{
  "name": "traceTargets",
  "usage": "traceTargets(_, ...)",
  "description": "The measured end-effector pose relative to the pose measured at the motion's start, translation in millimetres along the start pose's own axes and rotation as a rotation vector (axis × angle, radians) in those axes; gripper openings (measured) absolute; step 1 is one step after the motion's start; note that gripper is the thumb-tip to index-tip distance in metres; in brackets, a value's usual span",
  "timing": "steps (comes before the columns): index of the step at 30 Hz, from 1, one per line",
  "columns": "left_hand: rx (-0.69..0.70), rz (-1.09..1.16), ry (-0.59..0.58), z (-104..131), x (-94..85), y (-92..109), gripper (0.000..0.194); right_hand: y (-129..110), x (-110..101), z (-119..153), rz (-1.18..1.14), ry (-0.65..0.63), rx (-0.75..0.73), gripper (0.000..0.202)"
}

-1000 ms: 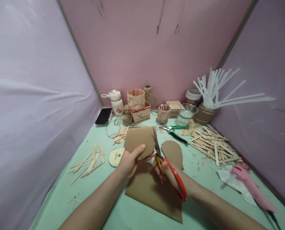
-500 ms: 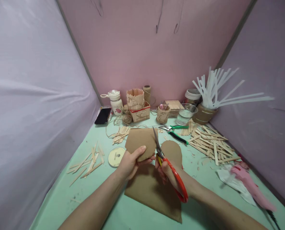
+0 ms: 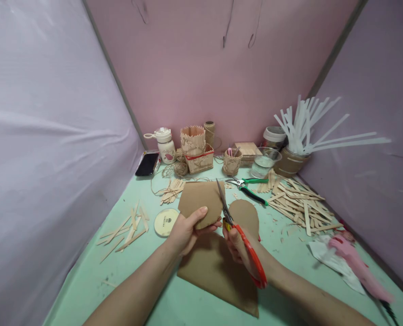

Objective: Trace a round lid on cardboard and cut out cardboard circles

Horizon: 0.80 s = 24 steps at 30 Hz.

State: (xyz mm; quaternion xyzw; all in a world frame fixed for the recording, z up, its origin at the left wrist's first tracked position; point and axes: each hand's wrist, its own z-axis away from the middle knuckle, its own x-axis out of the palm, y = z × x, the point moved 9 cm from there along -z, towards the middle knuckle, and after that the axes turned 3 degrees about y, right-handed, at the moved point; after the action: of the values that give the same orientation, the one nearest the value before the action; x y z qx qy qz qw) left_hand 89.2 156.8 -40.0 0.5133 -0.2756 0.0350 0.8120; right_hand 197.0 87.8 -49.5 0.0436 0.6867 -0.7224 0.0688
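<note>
My left hand [image 3: 189, 228] grips a piece of brown cardboard [image 3: 201, 199], thumb on top and fingers beneath; its lower edge is rounded. Red-handled scissors [image 3: 248, 253] are in my right hand [image 3: 237, 242], their blades pointing up and away along the cardboard's right edge. Whether the blades are parted on the edge is hard to make out. Behind the scissors lies a rounded cardboard piece [image 3: 244, 213], partly covered by my right hand. Below both hands, a larger cardboard sheet [image 3: 218, 276] rests on the table. A round pale lid [image 3: 165, 222] lies left of my left hand.
Green-handled pruning shears [image 3: 252, 192] lie beyond the hands. Wooden sticks [image 3: 299, 203] pile up at right, with more sticks [image 3: 125, 231] at left. A pink glue gun [image 3: 357, 267] sits at front right. Woven baskets [image 3: 198, 160], a bottle [image 3: 166, 147] and a water bowl [image 3: 264, 165] line the back.
The view has shifted slightly, so everything appears a little further right. Both hands keep their hold on the cardboard and the scissors, with hardly any movement between them.
</note>
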Motion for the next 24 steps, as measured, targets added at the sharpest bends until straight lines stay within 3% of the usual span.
traceTargets(8,0.002,-0.021,-0.042,0.1,2.3,6.9,0.034,-4.4,-1.4,1.0,0.091,-0.028,0.020,0.058)
traceTargets(24,-0.011,-0.094,-0.114,-5.7,-3.5,15.3,0.035,-24.3,-5.3,2.7,0.194,0.034,0.048,0.065)
